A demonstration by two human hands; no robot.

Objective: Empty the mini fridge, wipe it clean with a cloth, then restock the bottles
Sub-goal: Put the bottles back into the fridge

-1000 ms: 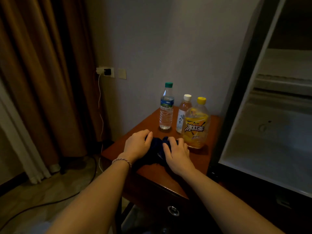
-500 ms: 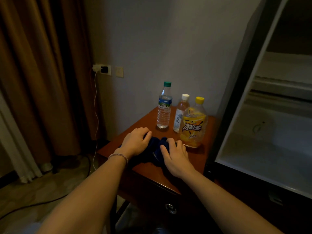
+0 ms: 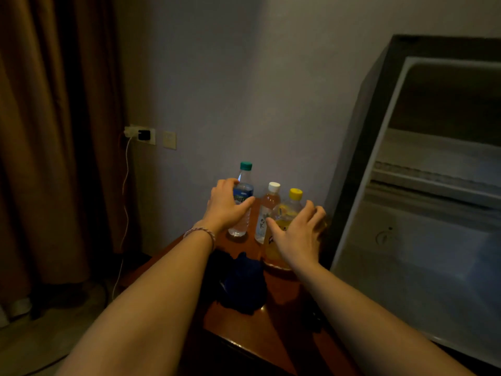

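I observe three bottles standing upright at the far end of the wooden table [image 3: 273,291], close against the wall. The green-capped water bottle [image 3: 243,185] is on the left, the white-capped bottle [image 3: 268,207] in the middle, and the yellow-capped bottle [image 3: 288,210] on the right, nearest the fridge.

My left hand [image 3: 225,207] is wrapped round the green-capped water bottle at label height, thumb across the front and fingers [image 3: 226,183] curled behind it. My right hand [image 3: 295,234] is set against the yellow-capped bottle with its fingers spread apart over the bottle's shoulder and body; I cannot tell whether they have closed on it.

The dark blue cloth [image 3: 244,280] lies crumpled on the table between my forearms, nearer to me than the bottles and free of both hands.

The mini fridge [image 3: 433,213] stands open just right of the table; no bottles show inside it.

A bracelet [image 3: 202,232] sits on my left wrist.
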